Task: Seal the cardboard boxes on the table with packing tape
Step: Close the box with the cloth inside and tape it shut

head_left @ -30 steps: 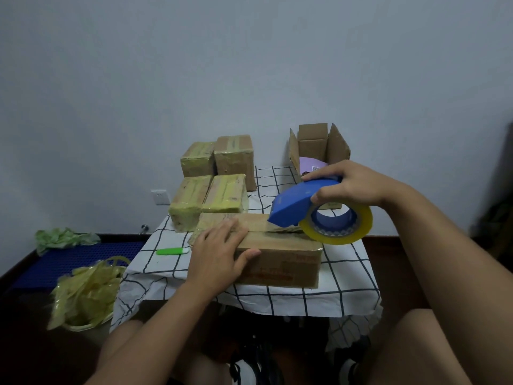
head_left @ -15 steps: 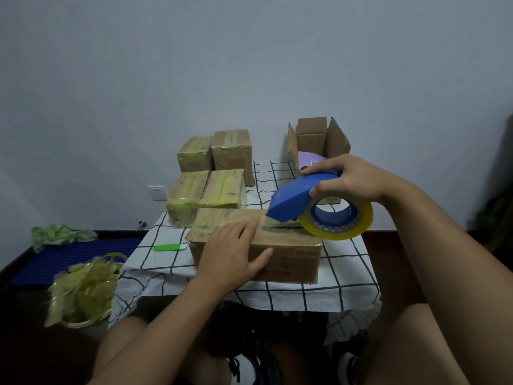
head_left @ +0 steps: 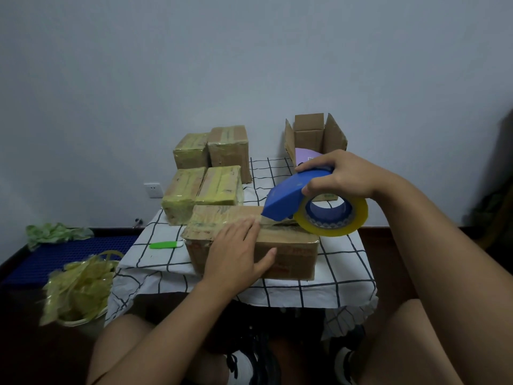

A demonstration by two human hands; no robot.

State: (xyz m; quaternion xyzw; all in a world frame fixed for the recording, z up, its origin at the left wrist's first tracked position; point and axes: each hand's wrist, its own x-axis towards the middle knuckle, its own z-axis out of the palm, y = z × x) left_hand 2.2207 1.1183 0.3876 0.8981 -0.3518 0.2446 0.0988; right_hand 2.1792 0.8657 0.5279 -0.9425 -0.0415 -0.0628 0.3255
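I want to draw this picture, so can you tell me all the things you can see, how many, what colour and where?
box being taped: 1, brown, front of the table
taped boxes: 4, brown under yellowish tape, back left of the table
open box: 1, brown, back right, something lilac inside
tape dispenser: 1, blue with a yellowish roll, over the front box
tablecloth: 1, white with black grid, covering the table
green cutter: 1, on the cloth, left of the front box
tape scraps: a heap, yellowish, in a bin on the floor, left
wall socket: 1, white, on the wall
hands: left hand flat on the front box; right hand grips the dispenser
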